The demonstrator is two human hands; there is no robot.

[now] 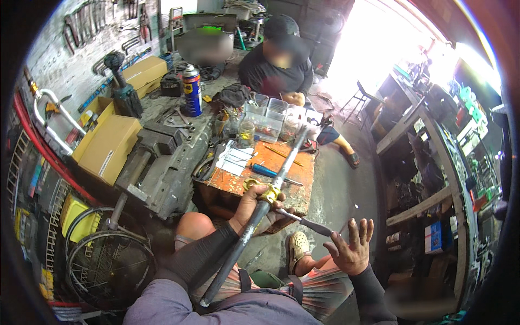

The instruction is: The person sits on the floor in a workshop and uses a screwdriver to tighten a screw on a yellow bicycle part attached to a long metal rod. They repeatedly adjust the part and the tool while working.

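Observation:
My left hand is closed around a long dark metal pipe, which runs slantwise from my lap to over the orange work table. A yellow metal clamp encircles the pipe right at my fingers. From beside the clamp a slim tool with a dark handle sticks out to the right; whether it is a ratchet or a screwdriver I cannot tell. My right hand is open, fingers spread, with its thumb side by the end of that handle. Nothing is gripped in it.
The orange table bears a blue screwdriver, a pencil, paper and clear plastic bins. A bench vise and spray can are left. A seated person is opposite; shelving stands right.

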